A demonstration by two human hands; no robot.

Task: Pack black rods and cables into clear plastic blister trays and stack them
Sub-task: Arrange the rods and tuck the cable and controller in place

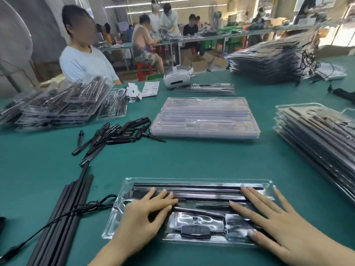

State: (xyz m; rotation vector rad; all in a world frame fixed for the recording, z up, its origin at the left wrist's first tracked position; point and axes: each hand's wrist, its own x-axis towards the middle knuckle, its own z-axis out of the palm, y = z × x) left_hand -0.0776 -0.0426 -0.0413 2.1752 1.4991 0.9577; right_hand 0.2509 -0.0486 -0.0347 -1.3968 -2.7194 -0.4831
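My left hand (143, 215) and my right hand (276, 223) lie flat with fingers straight on a clear tray (192, 212) near me on the green surface (192, 160), and black rods (197, 187) sit inside the tray. To the left lie long rods (63, 214) with a cable (57, 219) across them. Farther off are small black pieces (115, 135) on the left, empty trays (204, 118) in the middle, and full trays (318, 135) stacked on the right.

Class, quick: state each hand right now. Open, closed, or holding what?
Left hand: open, fingers pressing flat on the tray.
Right hand: open, fingers spread, pressing flat on the tray.
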